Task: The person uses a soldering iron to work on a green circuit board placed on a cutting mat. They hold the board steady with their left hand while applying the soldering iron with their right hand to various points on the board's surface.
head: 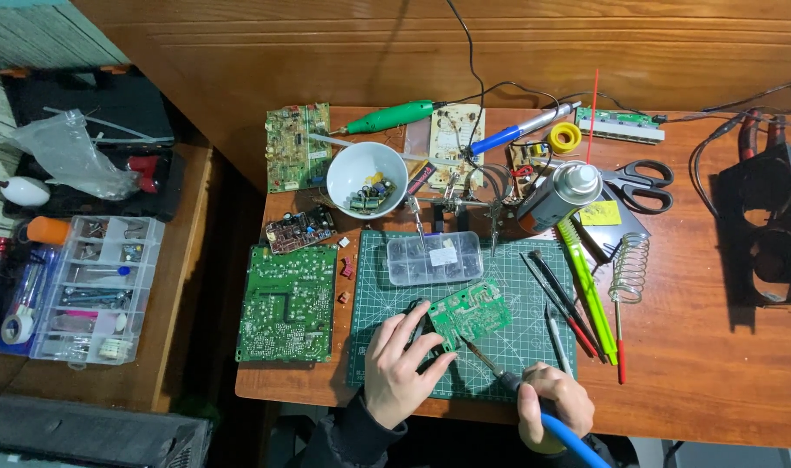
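In the head view, at lower centre of the frame, the left hand [399, 368] pinches the small green circuit board [469, 314] tilted on the green cutting mat [534, 342], while the right hand [553, 400] grips the blue-handled soldering iron [534, 406], tip at the board's lower edge, soldering apparently underway.

At the bottom centre of the frame, two bare hands show, the left hand [398, 368] and the right hand [553, 406]. Each wrist ends in a dark, black-looking long sleeve [352, 429]. No rings, watch or gloves are visible.
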